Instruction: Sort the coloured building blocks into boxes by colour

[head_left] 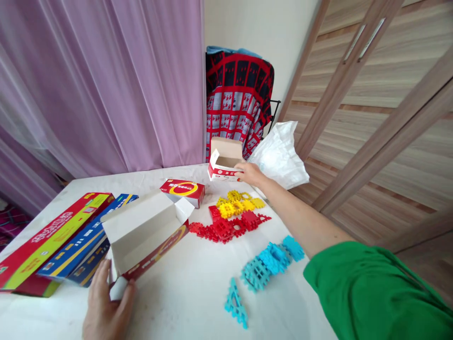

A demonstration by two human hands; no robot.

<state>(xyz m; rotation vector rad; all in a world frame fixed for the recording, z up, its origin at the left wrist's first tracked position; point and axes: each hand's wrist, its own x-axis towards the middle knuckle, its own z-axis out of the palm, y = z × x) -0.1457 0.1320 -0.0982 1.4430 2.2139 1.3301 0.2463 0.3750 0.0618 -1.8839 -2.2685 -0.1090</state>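
Note:
My left hand [109, 302] grips the near end of a long red box [152, 231], its lid up and its pale inside showing. At the far edge of the table, my right hand [249, 174] has its fingers on the front corner of a smaller open white and red box [224, 160]. Between the two lie toothed plastic building pieces: a yellow group [235, 205], a red group [226, 226] and a blue group [271, 262]. One blue triangular piece [235, 302] lies apart, nearer me.
A closed red box [184, 190] stands behind the open long box. Flat red and yellow-green [53, 241] and blue boxes [88, 236] lie at the left. A crumpled white bag [281, 153] sits at the far right edge, before a cloth-draped chair [233, 94].

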